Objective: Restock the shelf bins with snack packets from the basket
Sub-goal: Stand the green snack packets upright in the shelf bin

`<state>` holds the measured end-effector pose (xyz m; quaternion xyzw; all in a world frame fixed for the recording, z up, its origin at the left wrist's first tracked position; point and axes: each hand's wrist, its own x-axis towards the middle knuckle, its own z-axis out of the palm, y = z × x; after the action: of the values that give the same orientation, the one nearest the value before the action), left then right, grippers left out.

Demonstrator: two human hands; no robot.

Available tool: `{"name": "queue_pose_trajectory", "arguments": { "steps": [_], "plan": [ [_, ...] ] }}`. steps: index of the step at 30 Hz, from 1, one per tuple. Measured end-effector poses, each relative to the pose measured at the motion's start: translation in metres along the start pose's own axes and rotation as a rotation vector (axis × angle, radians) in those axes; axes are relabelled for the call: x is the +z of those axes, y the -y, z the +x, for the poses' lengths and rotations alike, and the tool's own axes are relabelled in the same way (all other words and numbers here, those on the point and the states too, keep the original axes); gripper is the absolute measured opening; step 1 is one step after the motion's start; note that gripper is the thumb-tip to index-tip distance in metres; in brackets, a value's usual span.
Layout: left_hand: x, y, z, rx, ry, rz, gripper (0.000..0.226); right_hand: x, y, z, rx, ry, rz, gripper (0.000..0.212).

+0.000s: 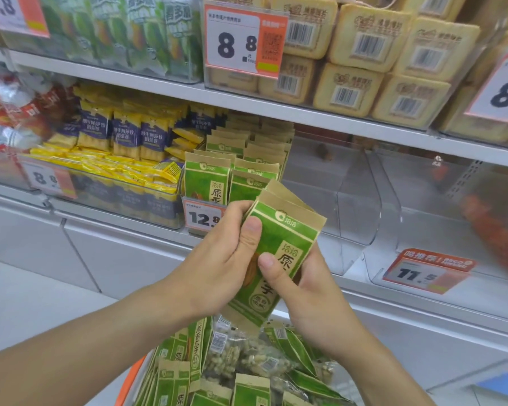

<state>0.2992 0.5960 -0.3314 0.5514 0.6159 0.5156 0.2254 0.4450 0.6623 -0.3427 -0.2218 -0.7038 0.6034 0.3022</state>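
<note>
From the head view, we see both hands raised in front of the middle shelf, together clamping a small stack of green-and-tan snack packets (pixel 279 253). The left hand (pixel 232 253) curls round the stack's upper left edge, its thumb pressed flat on the front packet. The right hand (pixel 305 285) grips the lower right side, thumb lying across the printed face. The stack is tilted, top edge leaning to the right, and at least two packet tops show fanned behind the front one. We locate it above the basket (pixel 129 382), whose orange rim shows at the lower edge; the basket holds more green packets of the same kind and several clear bags of pale kernels (pixel 241 353). Just behind the hands, a clear shelf bin (pixel 185 197) holds upright rows of matching green packets (pixel 207 183) and carries a price tag reading 12.8 (pixel 203 218). To its right stands a clear bin (pixel 349 206) with no packets visible in it. To the left, a bin holds yellow-and-purple packets (pixel 126 136). The upper shelf carries tan wrapped blocks with barcodes (pixel 364 45).
</note>
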Motion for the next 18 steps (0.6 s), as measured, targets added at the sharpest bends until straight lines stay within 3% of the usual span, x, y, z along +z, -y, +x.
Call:
{"name": "queue_pose_trajectory", "arguments": {
  "steps": [3, 8, 10, 12, 18],
  "plan": [
    [-0.004, -0.003, 0.002, 0.036, 0.004, 0.049, 0.042, -0.004, 0.011, 0.0, -0.088, -0.069, -0.184, 0.048],
    [-0.01, 0.0, 0.011, 0.113, -0.126, 0.21, 0.047, -0.04, 0.035, 0.015, -0.353, -0.472, -0.399, 0.042],
    [-0.011, 0.005, 0.015, 0.154, -0.129, 0.341, 0.053, -0.06, 0.039, 0.024, -0.444, -0.519, -0.58, 0.044],
    [-0.011, 0.014, 0.021, 0.196, -0.109, 0.525, 0.065, -0.075, 0.04, 0.037, -0.4, -0.486, -0.684, 0.043],
    [-0.012, 0.041, 0.028, 0.138, 0.019, 0.757, 0.074, -0.094, 0.023, 0.101, 0.082, -0.379, -0.804, 0.037]
  ]
}}
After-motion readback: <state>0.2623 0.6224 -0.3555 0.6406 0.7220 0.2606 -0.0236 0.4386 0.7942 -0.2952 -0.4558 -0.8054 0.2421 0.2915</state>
